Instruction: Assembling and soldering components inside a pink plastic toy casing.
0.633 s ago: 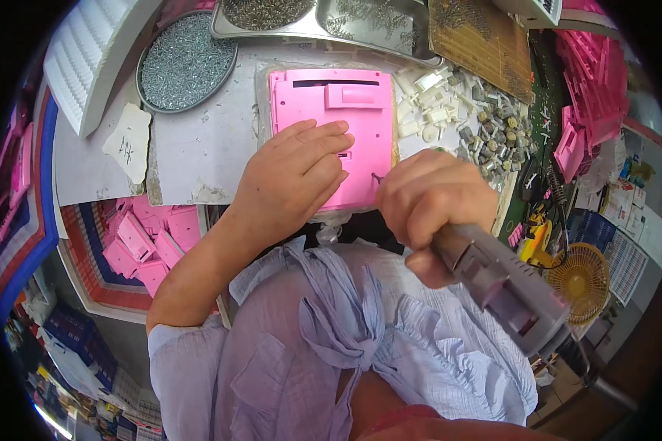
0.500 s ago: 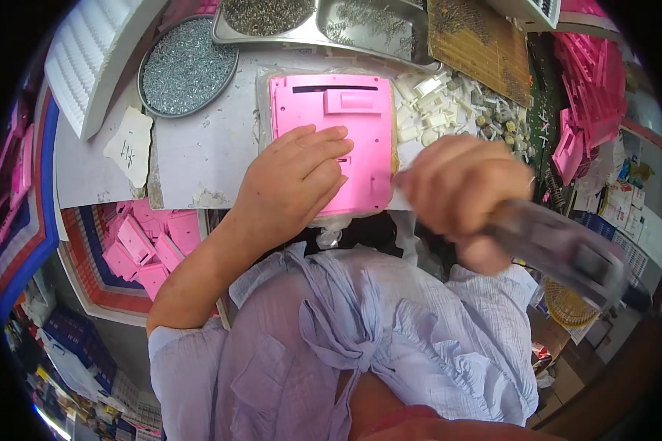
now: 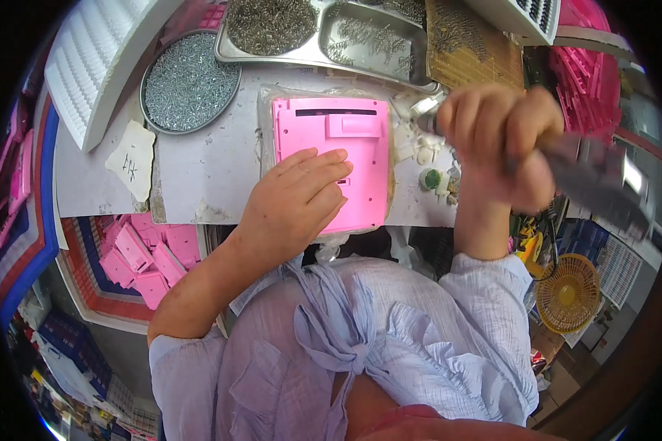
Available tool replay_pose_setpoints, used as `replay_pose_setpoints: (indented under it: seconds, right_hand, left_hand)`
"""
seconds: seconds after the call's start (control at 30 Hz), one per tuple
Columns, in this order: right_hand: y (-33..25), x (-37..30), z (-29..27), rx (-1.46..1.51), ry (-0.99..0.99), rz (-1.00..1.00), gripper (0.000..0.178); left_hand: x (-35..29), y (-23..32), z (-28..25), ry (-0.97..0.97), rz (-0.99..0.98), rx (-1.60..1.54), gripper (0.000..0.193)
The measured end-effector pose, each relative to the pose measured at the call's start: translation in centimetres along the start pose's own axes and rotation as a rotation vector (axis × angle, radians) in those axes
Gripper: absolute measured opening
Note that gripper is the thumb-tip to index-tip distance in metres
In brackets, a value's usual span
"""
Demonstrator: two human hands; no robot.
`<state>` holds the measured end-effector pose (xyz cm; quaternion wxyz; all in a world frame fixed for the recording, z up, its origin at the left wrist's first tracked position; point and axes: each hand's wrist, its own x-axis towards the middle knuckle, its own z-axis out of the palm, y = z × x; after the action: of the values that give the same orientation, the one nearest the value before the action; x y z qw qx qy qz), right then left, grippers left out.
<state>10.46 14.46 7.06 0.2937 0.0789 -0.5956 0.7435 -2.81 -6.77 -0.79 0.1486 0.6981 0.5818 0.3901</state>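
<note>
A pink plastic housing (image 3: pixel 360 165) lies flat on clear plastic sheeting at the table's front, with a dark slot near its far edge and a raised block below it. Fingers stretched out, my left hand (image 3: pixel 294 195) rests on the left part of the housing and hides some of it. My right hand (image 3: pixel 496 140) is raised to the right of the housing and wrapped round an electric screwdriver (image 3: pixel 599 180), blurred by motion. The tool's tip points left, toward the small white parts, apart from the housing.
A round tray of silvery screws (image 3: pixel 191 82) stands at the far left. Behind the housing sits a metal compartment tray (image 3: pixel 312 53) with small metal parts. White plastic pieces (image 3: pixel 423 147) lie to the right. Pink parts (image 3: pixel 143 253) fill a striped bin at lower left. A yellow basket (image 3: pixel 568 294) is at right.
My right hand has moved up and to the right with the screwdriver, away from the housing's right edge. My left hand stays on the housing. The whole view has shifted slightly.
</note>
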Motion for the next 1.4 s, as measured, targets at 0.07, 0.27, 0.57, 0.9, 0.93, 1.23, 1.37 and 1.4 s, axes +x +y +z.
replay_pose_setpoints:
  seconds: [0.07, 0.27, 0.57, 0.9, 0.93, 1.23, 1.37, 1.4]
  right_hand:
    - [1.7, 0.8, -1.2, -0.008, 0.057, 0.039, 0.023]
    - [4.0, 0.8, -1.5, -0.115, 0.058, 0.174, 0.028]
    - [-0.2, 1.9, 2.7, 0.031, -0.153, 0.016, 0.028]
    - [1.2, 1.4, 7.7, 0.149, -0.114, 0.087, 0.029]
    - [1.1, 1.4, 7.9, 0.145, -0.114, 0.092, 0.029]
    - [1.1, 1.5, 8.7, 0.087, -0.080, 0.142, 0.034]
    - [1.1, 2.3, 8.2, 0.029, -0.057, 0.113, 0.032]
    - [1.7, 2.5, 7.7, 0.022, -0.068, 0.088, 0.030]
  left_hand:
    - [0.0, 0.0, 0.2, 0.007, -0.010, -0.020, 0.016]
    - [-0.1, -0.1, 0.3, 0.022, -0.024, -0.067, 0.016]
    - [-1.0, 0.3, 0.0, 0.171, -0.097, -0.109, 0.017]
    - [-1.6, 0.2, -1.7, 0.292, -0.181, 0.011, 0.023]
    - [-1.7, 0.2, -1.8, 0.295, -0.177, 0.006, 0.023]
    - [-2.1, -0.2, -2.2, 0.338, -0.127, 0.051, 0.025]
    - [-1.8, -0.6, -2.2, 0.384, -0.111, 0.050, 0.022]
    - [-2.2, -0.9, -2.0, 0.408, -0.119, 0.067, 0.021]
